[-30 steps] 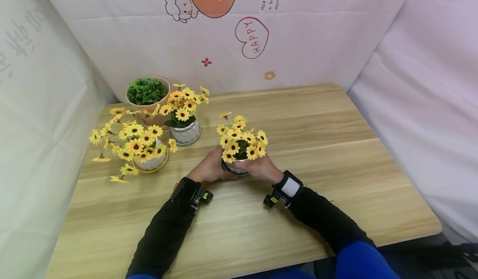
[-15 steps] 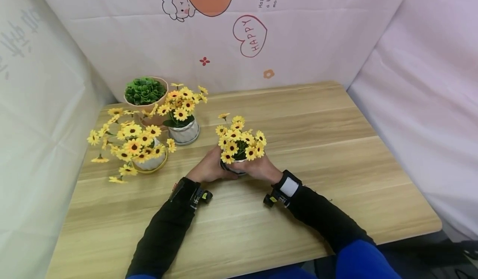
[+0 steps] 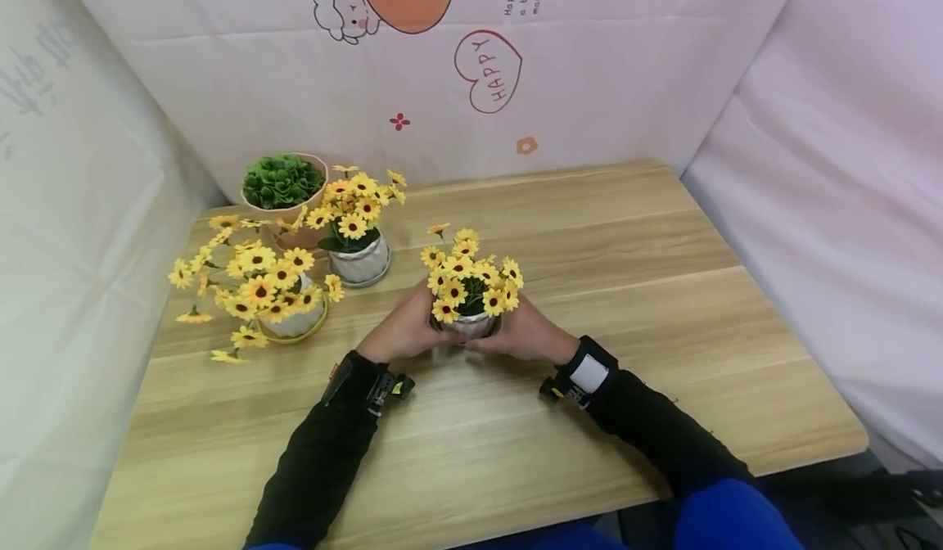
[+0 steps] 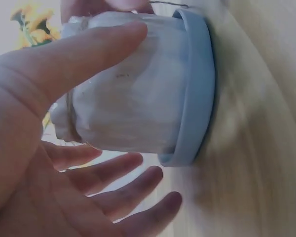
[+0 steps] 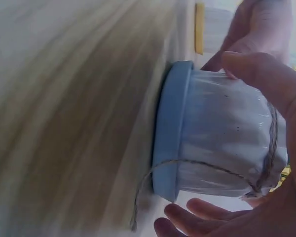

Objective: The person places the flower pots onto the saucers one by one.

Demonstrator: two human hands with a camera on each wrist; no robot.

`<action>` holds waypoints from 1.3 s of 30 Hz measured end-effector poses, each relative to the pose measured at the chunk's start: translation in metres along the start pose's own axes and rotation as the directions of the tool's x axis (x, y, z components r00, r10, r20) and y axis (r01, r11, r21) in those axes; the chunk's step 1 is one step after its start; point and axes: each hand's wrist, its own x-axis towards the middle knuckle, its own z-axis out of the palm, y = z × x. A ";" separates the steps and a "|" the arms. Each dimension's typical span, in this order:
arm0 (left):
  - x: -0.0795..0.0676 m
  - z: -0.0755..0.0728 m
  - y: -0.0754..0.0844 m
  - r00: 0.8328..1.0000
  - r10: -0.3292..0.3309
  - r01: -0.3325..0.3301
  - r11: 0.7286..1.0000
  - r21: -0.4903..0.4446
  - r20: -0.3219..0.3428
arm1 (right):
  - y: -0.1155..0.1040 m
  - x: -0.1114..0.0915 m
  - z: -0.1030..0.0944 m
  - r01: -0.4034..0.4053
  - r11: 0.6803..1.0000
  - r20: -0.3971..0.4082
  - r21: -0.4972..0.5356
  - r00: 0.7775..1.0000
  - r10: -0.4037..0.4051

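Both hands hold a small whitish flower pot (image 3: 475,325) of yellow daisies (image 3: 471,276), upright near the middle of the table. My left hand (image 3: 407,327) grips its left side; in the left wrist view the thumb (image 4: 108,42) lies across the wall and the fingers (image 4: 123,195) reach round below. Opposite it, my right hand (image 3: 529,331) has its thumb (image 5: 256,69) on the wall, fingers curving past the other side. A light-blue saucer (image 4: 200,89) sits under the pot, close on the wood. Thin twine (image 5: 207,165) circles the neck, one end trailing over the saucer.
At the left of the wooden table (image 3: 626,288), a daisy pot (image 3: 291,321) on a yellow saucer spreads its stems wide. Behind it are another daisy pot (image 3: 358,263) and a green leafy plant (image 3: 282,182) in a peach pot. White printed cloth (image 3: 604,83) hangs behind.
My right hand has shifted slightly rightward, its thumb dropping lower, so more of the pot's front shows. The left hand stays at its side. The pot remains about where it was.
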 end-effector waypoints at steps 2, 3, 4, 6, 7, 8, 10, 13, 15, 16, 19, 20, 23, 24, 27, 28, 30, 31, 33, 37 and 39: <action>0.000 0.000 0.003 1.000 0.013 -0.013 1.000 -0.006 0.008 | 0.002 -0.002 0.001 0.013 1.000 0.013 -0.026 1.000 -0.013; -0.001 0.001 0.004 1.000 0.015 -0.015 1.000 -0.009 0.013 | 0.002 -0.003 0.002 0.016 0.999 0.013 -0.035 1.000 -0.016; -0.001 0.002 0.005 1.000 0.019 -0.019 1.000 -0.012 0.020 | 0.002 -0.003 0.003 0.019 0.999 0.010 -0.047 1.000 -0.019; -0.001 0.004 0.006 1.000 0.016 -0.016 1.000 -0.016 0.025 | 0.003 -0.003 0.006 0.025 0.997 0.001 -0.076 1.000 -0.025; -0.001 0.006 0.007 1.000 0.013 -0.013 1.000 -0.015 0.023 | 0.003 -0.003 0.007 0.023 0.996 -0.004 -0.084 1.000 -0.023; -0.001 0.007 0.007 1.000 0.011 -0.011 1.000 -0.009 0.019 | 0.003 -0.003 0.008 0.018 0.995 -0.011 -0.093 1.000 -0.019; -0.001 0.010 0.007 1.000 0.021 -0.021 1.000 0.008 0.002 | 0.003 -0.002 0.010 0.011 0.994 -0.020 -0.110 1.000 -0.013; -0.002 0.013 0.008 0.999 0.041 -0.041 0.999 0.019 -0.023 | 0.002 -0.002 0.010 0.016 0.992 -0.030 -0.122 0.999 -0.020; -0.002 0.014 0.008 0.997 0.063 -0.062 0.998 0.029 -0.034 | 0.002 -0.001 0.010 0.028 0.992 -0.034 -0.126 0.999 -0.032; -0.002 0.014 0.008 0.997 0.073 -0.072 0.997 0.032 -0.038 | 0.001 -0.001 0.010 0.033 0.992 -0.035 -0.126 0.999 -0.037; -0.002 0.014 0.010 0.996 0.080 -0.078 0.996 0.045 -0.038 | 0.001 -0.001 0.009 0.044 0.991 -0.035 -0.126 0.998 -0.049; -0.002 0.014 0.010 0.996 0.083 -0.081 0.995 0.052 -0.040 | 0.000 -0.001 0.009 0.045 0.991 -0.035 -0.127 0.998 -0.050; -0.002 0.014 0.012 0.996 0.080 -0.077 0.995 0.063 -0.041 | -0.001 0.000 0.009 0.048 0.991 -0.032 -0.127 0.998 -0.053; -0.002 0.014 0.012 0.996 0.078 -0.076 0.995 0.067 -0.042 | -0.001 0.000 0.009 0.047 0.991 -0.032 -0.127 0.998 -0.051; -0.002 0.014 0.013 0.997 0.066 -0.063 0.995 0.073 -0.039 | -0.001 0.001 0.008 0.046 0.992 -0.032 -0.118 0.998 -0.050; -0.002 0.014 0.014 0.998 0.059 -0.056 0.996 0.074 -0.036 | -0.001 0.001 0.007 0.044 0.993 -0.033 -0.112 0.998 -0.048; -0.001 0.014 0.014 0.998 0.051 -0.048 0.996 0.079 -0.033 | -0.001 0.002 0.007 0.043 0.994 -0.034 -0.101 0.998 -0.047; -0.001 0.014 0.014 0.998 0.048 -0.045 0.996 0.080 -0.033 | -0.001 0.002 0.006 0.043 0.995 -0.035 -0.093 0.998 -0.047; 0.000 0.014 0.013 0.998 0.047 -0.044 0.996 0.082 -0.035 | 0.000 0.003 0.006 0.046 0.995 -0.034 -0.089 0.998 -0.049; 0.002 0.014 0.012 0.998 0.049 -0.046 0.996 0.072 -0.045 | 0.002 0.006 0.005 0.048 0.996 -0.030 -0.079 0.998 -0.051; 0.004 0.013 0.012 0.998 0.043 -0.040 0.997 0.066 -0.046 | 0.003 0.007 0.005 0.037 0.996 -0.023 -0.076 0.999 -0.039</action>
